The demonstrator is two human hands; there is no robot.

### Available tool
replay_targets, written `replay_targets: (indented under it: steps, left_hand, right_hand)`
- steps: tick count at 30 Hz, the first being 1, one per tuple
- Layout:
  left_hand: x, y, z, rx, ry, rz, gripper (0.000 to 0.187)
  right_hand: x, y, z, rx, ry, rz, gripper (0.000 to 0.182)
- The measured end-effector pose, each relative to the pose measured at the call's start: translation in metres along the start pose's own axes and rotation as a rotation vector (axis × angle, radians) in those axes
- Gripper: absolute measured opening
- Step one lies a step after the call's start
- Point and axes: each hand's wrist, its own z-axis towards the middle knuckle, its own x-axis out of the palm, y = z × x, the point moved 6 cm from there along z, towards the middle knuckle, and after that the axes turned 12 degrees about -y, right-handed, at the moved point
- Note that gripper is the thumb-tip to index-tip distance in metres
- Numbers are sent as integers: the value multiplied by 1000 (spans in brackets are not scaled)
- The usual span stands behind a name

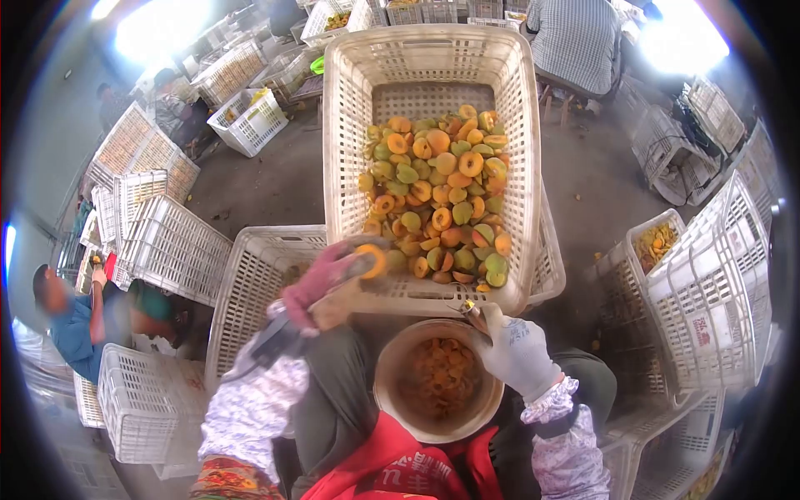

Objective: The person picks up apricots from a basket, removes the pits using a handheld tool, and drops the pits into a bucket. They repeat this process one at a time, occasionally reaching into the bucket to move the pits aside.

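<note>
My left hand, in a reddish glove and blurred by motion, is closed around an apricot half at the front left corner of a white plastic crate. Cut apricot halves, orange and green, lie heaped inside that crate. My right hand, in a pale grey glove, grips a small hand tool with a metallic tip; most of it is hidden in the fist. Below and between both hands stands a round white bucket, with small orange-brown pieces at its bottom.
Under the apricot crate is another white crate, and a further crate stands at left. Stacked crates rise on the right, one holding orange fruit. A person in blue sits at far left; others sit behind.
</note>
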Motion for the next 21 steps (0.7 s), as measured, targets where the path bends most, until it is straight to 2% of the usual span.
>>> replay_targets:
  steps: [2, 4, 5, 7, 8, 10, 11, 12, 13, 14, 15, 16, 17, 19, 21]
  left_hand:
    - [-34, -19, -26, 22, -111, 474, 36]
    - [-46, -51, -52, 527, -213, 1405, 38]
    - [-43, -56, -53, 520, -208, 1413, 38]
    - [-40, -77, -57, 658, -467, 1784, 40]
    - [-20, -83, -49, 748, -368, 1651, 40]
    - [-6, -60, -1, 488, -265, 1217, 41]
    - [-4, -34, 30, 457, -218, 990, 40]
    - [-12, -11, 72, 640, -255, 1187, 45]
    - [19, -12, 77, 224, -518, 1125, 51]
    - [-1, 11, 116, 495, -636, 1351, 57]
    - [-4, 19, 137, 491, -629, 1345, 57]
    - [-14, 21, 153, 428, -773, 1360, 56]
    - [-25, 25, 164, 361, -916, 1372, 56]
    - [-35, 30, 175, 368, -878, 1417, 54]
    - [-36, 28, 171, 435, -901, 1439, 48]
  right_hand:
    - [-3, 1, -2, -5, 8, -3, 28]
    - [-14, 4, -4, -3, 23, -24, 28]
    - [-18, 4, -4, 4, 23, -16, 28]
    - [-28, 4, -3, 26, 2, 30, 27]
    - [-32, 2, -2, 54, -13, 82, 27]
    - [-36, 0, 3, 78, -10, 79, 27]
    - [-38, -2, 5, 98, -15, 74, 27]
    - [-39, -3, 7, 117, -20, 70, 27]
    - [-38, -4, 7, 116, -16, 68, 27]
    - [-37, -7, 6, 141, -12, 87, 26]
    - [-38, -10, 6, 168, -7, 105, 26]
    - [-39, -12, 8, 296, 68, 158, 24]
    - [-42, -13, 8, 302, 71, 153, 24]
    - [-40, -18, 4, 339, 151, 109, 23]
    - [-41, -22, 5, 348, 142, 138, 23]
